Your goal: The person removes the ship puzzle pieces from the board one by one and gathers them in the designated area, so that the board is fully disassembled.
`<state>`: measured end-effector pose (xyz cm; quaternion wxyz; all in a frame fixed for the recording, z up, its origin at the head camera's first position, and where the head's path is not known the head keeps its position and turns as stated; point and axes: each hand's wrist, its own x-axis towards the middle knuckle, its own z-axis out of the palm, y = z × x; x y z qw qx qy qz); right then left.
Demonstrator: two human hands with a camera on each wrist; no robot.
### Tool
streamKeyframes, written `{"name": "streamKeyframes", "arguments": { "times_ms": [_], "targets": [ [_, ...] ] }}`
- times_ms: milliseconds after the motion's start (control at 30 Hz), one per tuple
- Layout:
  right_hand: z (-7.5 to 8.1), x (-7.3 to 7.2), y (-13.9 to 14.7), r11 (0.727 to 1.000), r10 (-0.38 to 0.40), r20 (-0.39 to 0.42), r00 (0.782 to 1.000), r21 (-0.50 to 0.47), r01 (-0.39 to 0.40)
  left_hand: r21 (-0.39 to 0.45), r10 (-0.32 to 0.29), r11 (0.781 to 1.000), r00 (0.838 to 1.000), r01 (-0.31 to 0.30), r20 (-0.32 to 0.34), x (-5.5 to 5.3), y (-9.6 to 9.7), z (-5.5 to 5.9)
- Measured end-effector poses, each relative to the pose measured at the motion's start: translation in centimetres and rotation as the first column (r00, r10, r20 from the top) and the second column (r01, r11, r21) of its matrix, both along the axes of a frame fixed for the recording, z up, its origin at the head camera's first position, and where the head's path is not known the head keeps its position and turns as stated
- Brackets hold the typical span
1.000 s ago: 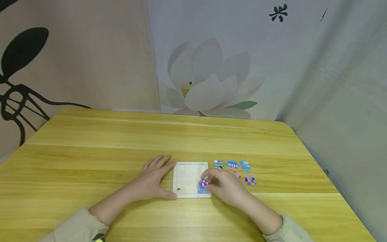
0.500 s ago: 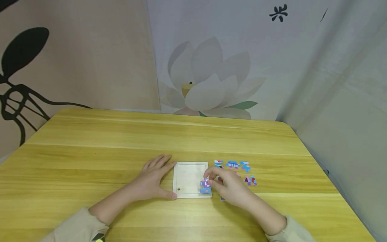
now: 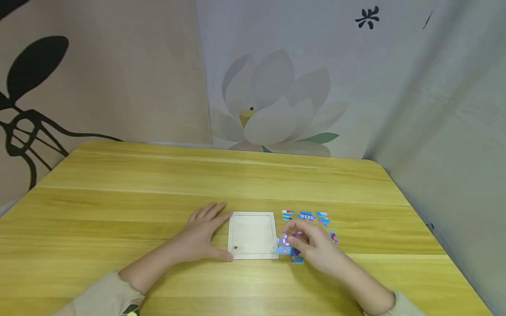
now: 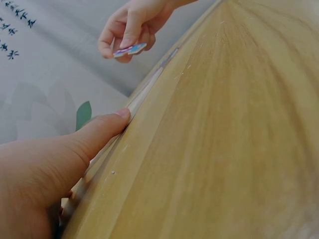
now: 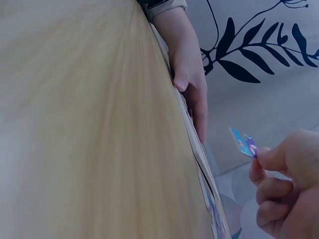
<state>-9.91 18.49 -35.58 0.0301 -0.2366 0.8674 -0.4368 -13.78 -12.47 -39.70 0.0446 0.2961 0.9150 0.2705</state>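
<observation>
A square, pale wooden puzzle tray lies on the table, its inside bare apart from a small dark spot near the lower left corner. My left hand is spread along the tray's left side, thumb and index fingertip at its edge. Between thumb and fingers my right hand pinches a purple and blue jigsaw piece, just past the tray's right edge. Both wrist views show this piece raised above the tabletop. Under the right hand another blue jigsaw piece is partly covered.
Several more colourful jigsaw pieces lie right of the tray, some hidden behind the right hand. The wooden table reaches back to a curtain printed with a lotus and dark leaves.
My right hand has lifted the jigsaw piece away from the tray's lower right corner and carried it rightward, beyond the rim. The left hand keeps its place at the tray.
</observation>
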Motion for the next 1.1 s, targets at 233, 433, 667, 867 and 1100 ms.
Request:
{"name": "streamKeyframes", "arguments": {
  "times_ms": [233,433,667,867,1100],
  "targets": [
    [-0.2,0.1,2.3,0.998,0.032,0.013,0.999,-0.063,-0.031,0.000,0.003,1.000,1.000,-0.003,0.004,0.0,0.0,0.0],
    [-0.3,0.4,4.2,0.998,0.019,0.045,0.999,-0.055,-0.016,-0.004,0.001,1.000,1.000,-0.001,-0.001,0.0,0.0,0.0],
    [-0.6,0.6,6.3,0.997,0.036,0.010,0.999,-0.074,-0.035,-0.025,0.004,1.000,1.000,-0.005,-0.021,0.0,0.1,0.0],
    [-0.8,0.8,8.0,0.998,0.032,0.002,0.999,-0.058,-0.032,-0.028,0.004,1.000,1.000,-0.004,-0.023,0.1,0.1,0.1],
    [-1.0,0.8,9.7,0.999,0.035,0.010,0.999,-0.035,-0.034,-0.027,0.005,1.000,1.000,-0.006,-0.027,0.1,0.1,0.1]
  ]
}}
